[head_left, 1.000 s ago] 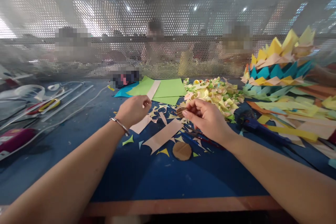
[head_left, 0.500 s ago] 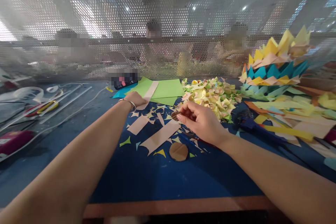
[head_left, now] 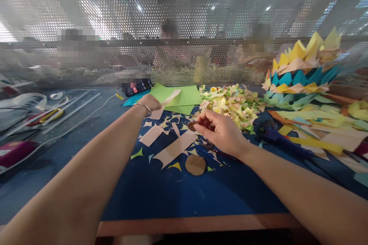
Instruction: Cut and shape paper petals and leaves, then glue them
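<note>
My left hand [head_left: 151,102], with a bangle at the wrist, reaches to the back of the table. Its fingers are closed on a pale pink paper strip [head_left: 169,100], whose far end bends up over green paper sheets [head_left: 186,95]; the fingertips are mostly hidden. In my right hand [head_left: 220,130], thumb and fingers pinch a small brown cardboard disc [head_left: 193,126] above the scraps. A second cardboard disc [head_left: 196,165] lies flat on the blue table, nearer to me. Between the hands lie a wide pink strip [head_left: 175,148], a shorter pink piece [head_left: 151,135] and small paper offcuts.
A heap of folded paper pieces [head_left: 234,107] sits behind my right hand. Further right stand a tiered paper crown shape [head_left: 301,72], a blue glue gun [head_left: 273,136] and coloured strips [head_left: 322,130]. A phone [head_left: 139,87] and perforated screen [head_left: 184,61] are behind; scissors [head_left: 51,116] lie left.
My left hand has moved slightly right and farther back, and the pink strip in it has shifted and bent. The right hand and its disc have stayed in place.
</note>
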`<action>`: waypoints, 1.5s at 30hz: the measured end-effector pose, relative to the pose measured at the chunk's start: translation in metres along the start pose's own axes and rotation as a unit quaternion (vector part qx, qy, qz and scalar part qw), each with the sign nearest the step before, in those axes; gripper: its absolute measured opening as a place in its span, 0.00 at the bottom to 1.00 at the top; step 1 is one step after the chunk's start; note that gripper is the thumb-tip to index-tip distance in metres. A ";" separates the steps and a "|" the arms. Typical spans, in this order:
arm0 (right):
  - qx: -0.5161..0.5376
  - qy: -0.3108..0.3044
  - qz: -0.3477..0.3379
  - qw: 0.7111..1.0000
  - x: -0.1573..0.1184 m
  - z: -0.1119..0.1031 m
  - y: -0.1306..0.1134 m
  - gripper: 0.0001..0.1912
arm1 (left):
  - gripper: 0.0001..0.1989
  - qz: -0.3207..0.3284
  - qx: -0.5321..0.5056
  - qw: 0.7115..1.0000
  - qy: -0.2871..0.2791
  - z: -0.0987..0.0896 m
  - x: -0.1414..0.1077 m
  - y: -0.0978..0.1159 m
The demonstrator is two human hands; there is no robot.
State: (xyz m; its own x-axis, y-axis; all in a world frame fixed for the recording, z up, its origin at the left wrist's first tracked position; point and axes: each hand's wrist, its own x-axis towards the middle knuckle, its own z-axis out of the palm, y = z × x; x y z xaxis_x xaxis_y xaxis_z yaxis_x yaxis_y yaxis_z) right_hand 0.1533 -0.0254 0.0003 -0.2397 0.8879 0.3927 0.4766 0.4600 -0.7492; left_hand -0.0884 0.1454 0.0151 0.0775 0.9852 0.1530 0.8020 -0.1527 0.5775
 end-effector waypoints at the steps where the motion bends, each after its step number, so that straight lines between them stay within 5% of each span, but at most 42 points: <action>1: 0.000 0.002 -0.002 1.000 0.000 0.000 0.001 0.07 | 0.07 -0.015 -0.030 0.999 0.005 0.000 -0.005 0.006; 6: 0.012 0.008 0.009 1.000 0.002 -0.005 0.004 0.12 | 0.10 -0.018 -0.233 0.972 0.026 0.008 -0.044 0.046; 9: 0.027 0.007 0.018 0.999 0.002 -0.007 0.006 0.13 | 0.15 -0.020 -0.465 0.885 -0.006 0.016 -0.075 0.068; 16: 0.048 -0.016 0.038 0.998 0.004 -0.008 0.010 0.16 | 0.10 -0.042 -0.570 0.816 -0.086 0.030 -0.124 0.087; 22: 0.032 -0.027 0.062 0.997 0.005 -0.007 0.009 0.14 | 0.10 -0.070 -0.584 0.804 -0.088 0.033 -0.129 0.081; 33: 0.004 -0.045 0.046 0.998 0.005 -0.006 0.013 0.12 | 0.02 -0.091 -0.543 0.830 -0.092 0.035 -0.132 0.085; 40: 0.021 -0.023 0.036 0.999 0.003 -0.007 0.009 0.12 | 0.07 -0.065 -0.605 0.774 -0.175 0.029 -0.144 0.085; 45: 0.006 -0.006 0.013 1.000 0.000 -0.006 0.006 0.11 | 0.08 -0.051 -0.600 0.773 -0.199 0.025 -0.149 0.083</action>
State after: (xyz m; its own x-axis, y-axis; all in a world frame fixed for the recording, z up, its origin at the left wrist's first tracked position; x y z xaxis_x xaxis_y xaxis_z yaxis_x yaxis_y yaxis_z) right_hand 0.1610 -0.0226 -0.0015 -0.2369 0.8995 0.3670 0.4721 0.4367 -0.7658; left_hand -0.0185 -0.0120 0.0200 0.4169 0.9067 -0.0638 -0.2932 0.2006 0.9348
